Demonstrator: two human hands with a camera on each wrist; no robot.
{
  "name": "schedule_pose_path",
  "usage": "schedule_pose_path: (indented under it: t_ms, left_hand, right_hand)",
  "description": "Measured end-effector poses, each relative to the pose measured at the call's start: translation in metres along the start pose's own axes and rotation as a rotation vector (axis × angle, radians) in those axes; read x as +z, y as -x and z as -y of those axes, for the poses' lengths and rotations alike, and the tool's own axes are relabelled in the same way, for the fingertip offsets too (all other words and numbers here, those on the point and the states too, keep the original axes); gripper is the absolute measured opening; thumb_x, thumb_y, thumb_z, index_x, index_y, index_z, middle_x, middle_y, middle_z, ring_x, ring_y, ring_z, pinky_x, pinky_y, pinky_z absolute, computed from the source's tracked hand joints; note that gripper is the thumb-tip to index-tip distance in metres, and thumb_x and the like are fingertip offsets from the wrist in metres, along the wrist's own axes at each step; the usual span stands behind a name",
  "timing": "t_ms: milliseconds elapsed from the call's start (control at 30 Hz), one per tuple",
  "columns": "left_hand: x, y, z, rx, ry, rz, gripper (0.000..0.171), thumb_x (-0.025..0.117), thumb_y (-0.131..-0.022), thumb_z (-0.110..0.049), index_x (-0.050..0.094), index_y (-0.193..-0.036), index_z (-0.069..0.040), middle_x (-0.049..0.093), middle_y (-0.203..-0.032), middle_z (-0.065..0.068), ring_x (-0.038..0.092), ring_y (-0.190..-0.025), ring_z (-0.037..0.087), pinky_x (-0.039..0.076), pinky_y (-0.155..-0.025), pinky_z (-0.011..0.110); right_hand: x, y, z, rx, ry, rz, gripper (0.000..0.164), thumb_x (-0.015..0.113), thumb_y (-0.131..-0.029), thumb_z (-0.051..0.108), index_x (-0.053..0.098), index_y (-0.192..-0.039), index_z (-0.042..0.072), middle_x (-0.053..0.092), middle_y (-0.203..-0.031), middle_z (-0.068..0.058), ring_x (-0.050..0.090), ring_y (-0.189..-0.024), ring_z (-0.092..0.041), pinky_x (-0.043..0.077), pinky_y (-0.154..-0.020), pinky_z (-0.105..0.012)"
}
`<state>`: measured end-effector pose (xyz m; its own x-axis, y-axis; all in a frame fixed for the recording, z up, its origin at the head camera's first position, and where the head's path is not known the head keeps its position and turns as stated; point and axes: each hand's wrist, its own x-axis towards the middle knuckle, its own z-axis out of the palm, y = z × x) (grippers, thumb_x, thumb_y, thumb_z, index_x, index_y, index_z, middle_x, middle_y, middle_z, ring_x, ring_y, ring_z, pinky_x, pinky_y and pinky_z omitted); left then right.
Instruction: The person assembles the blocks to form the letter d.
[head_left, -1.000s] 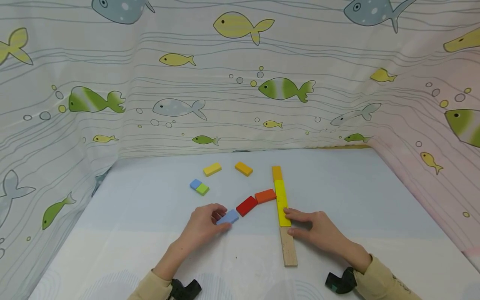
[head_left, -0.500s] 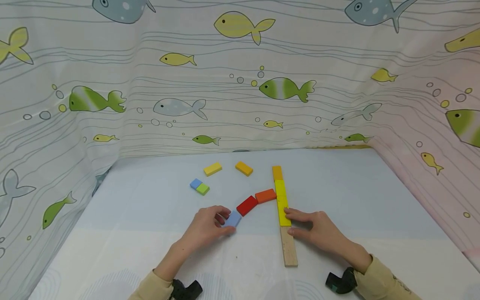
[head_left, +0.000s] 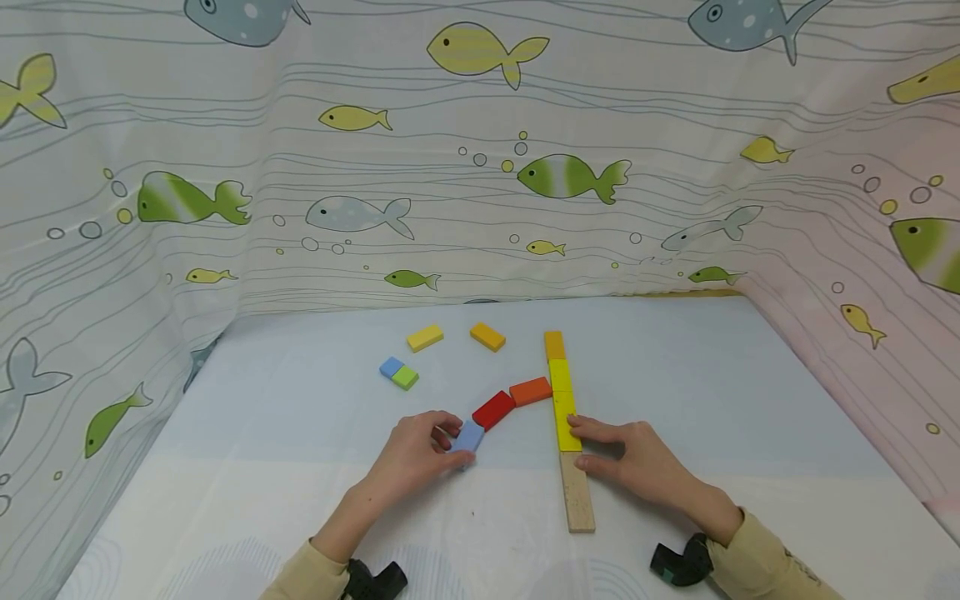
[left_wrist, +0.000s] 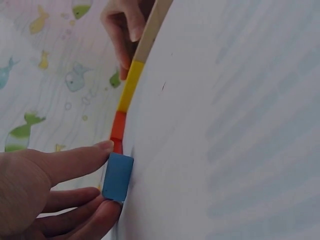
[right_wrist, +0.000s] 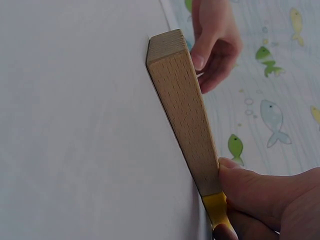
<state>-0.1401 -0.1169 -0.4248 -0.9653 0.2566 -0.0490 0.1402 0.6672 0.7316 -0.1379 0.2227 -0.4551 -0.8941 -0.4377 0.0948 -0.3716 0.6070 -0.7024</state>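
Note:
My left hand [head_left: 420,450] pinches a light blue block [head_left: 468,437] between thumb and fingers; in the left wrist view the block's blue end [left_wrist: 118,177] faces the camera. The block's far end meets the lower left corner of a red block [head_left: 493,411]. An orange-red block [head_left: 531,392] continues from there to a straight row. That row has an orange block [head_left: 554,345], two yellow blocks [head_left: 562,417] and a plain wooden block [head_left: 577,500]. Along the row's right side, my right hand [head_left: 637,458] touches a yellow block with a finger and the wooden block [right_wrist: 182,115] with its thumb.
Farther back lie a pale yellow block [head_left: 425,338], another orange block [head_left: 488,337], and a small blue block [head_left: 392,367] against a green one [head_left: 406,378]. A fish-patterned cloth [head_left: 450,167] rises behind the white table [head_left: 300,500] and along its sides.
My left hand has shifted slightly right and turned the light blue block to a steeper angle, bringing it up to the red block. My right hand has stayed in place.

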Motion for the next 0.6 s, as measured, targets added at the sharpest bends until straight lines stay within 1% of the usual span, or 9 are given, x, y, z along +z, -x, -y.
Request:
schedule_pose_path:
  t_ms: [267, 400, 600]
  left_hand:
    - [0.0007, -0.0008, 0.0000, -0.009, -0.002, -0.009, 0.039, 0.085, -0.079, -0.023, 0.070, -0.111, -0.006, 0.070, -0.095, 0.000, 0.062, -0.080, 0.011, 0.054, -0.070, 0.024]
    - [0.0007, -0.0007, 0.0000, -0.011, -0.003, -0.012, 0.038, 0.085, -0.079, -0.022, 0.070, -0.111, -0.006, 0.070, -0.094, 0.000, 0.062, -0.079, 0.011, 0.054, -0.069, 0.023]
    - [0.0005, -0.0008, -0.0002, -0.015, 0.003, -0.013, 0.038, 0.085, -0.079, -0.022, 0.070, -0.110, -0.007, 0.069, -0.092, 0.000, 0.061, -0.079, 0.011, 0.053, -0.069, 0.024]
  right_hand:
    - [0.0005, -0.0001, -0.0006, -0.004, 0.007, 0.003, 0.052, 0.076, -0.087, 0.042, 0.068, -0.130, 0.014, 0.061, -0.138, 0.009, 0.054, -0.132, -0.019, 0.049, -0.104, -0.048]
    - [0.0012, -0.0002, -0.0006, -0.014, 0.011, 0.000, 0.052, 0.075, -0.087, 0.042, 0.068, -0.130, 0.013, 0.061, -0.138, 0.006, 0.055, -0.132, -0.022, 0.049, -0.103, -0.049]
    - [0.0006, 0.0005, -0.0004, -0.018, 0.018, -0.006, 0.051, 0.076, -0.086, 0.042, 0.068, -0.129, 0.014, 0.061, -0.138, 0.008, 0.055, -0.131, -0.020, 0.050, -0.103, -0.047]
